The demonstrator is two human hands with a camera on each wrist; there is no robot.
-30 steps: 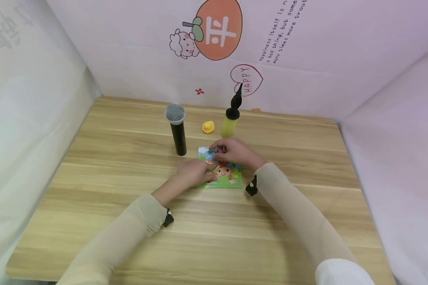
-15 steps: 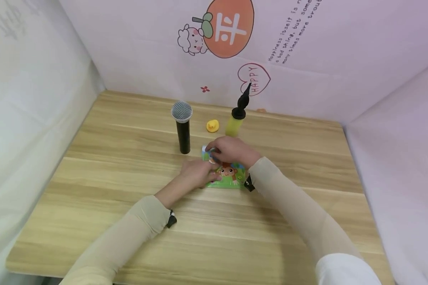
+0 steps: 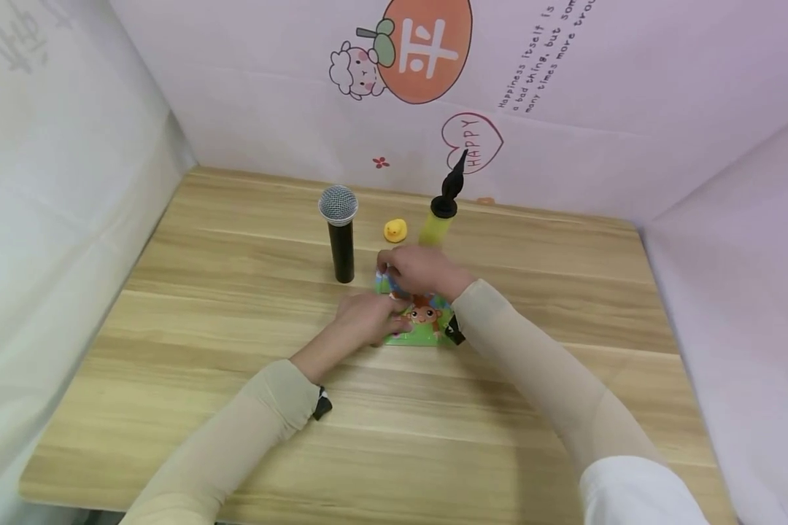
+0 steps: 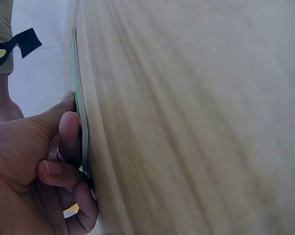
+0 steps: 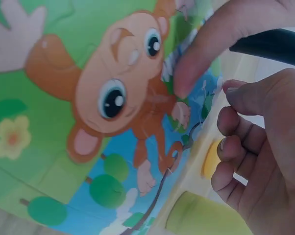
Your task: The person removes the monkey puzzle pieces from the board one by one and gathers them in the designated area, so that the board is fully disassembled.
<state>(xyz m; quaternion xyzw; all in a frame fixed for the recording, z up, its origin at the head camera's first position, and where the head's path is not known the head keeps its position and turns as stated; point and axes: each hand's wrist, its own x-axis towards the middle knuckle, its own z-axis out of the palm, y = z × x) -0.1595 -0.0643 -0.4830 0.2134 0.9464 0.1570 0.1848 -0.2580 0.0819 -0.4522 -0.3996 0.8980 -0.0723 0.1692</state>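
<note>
A flat jigsaw puzzle [image 3: 422,335] with a cartoon monkey lies mid-table. My left hand [image 3: 365,319] grips its left edge; in the left wrist view the thumb lies over the puzzle's face and curled fingers meet its edge. My right hand [image 3: 422,269] is over the upper-left part. In the right wrist view, the right thumb [image 5: 186,78] touches the picture [image 5: 118,103], with faint seams between pieces. The right index fingertip is right at the puzzle's corner, the other fingers loosely bent beyond the edge. The right hand hides the upper-left area from the head view.
A black microphone [image 3: 343,251] stands upright left of the puzzle. Behind the puzzle are a small yellow rubber duck [image 3: 395,230] and a yellow-green hand pump [image 3: 436,227] with a black nozzle. White printed sheets [image 3: 269,95] hang around the wooden table [image 3: 538,255].
My right hand has shifted left over the puzzle, toward its upper-left corner. The left hand keeps its grip on the left edge. The head view has shifted slightly.
</note>
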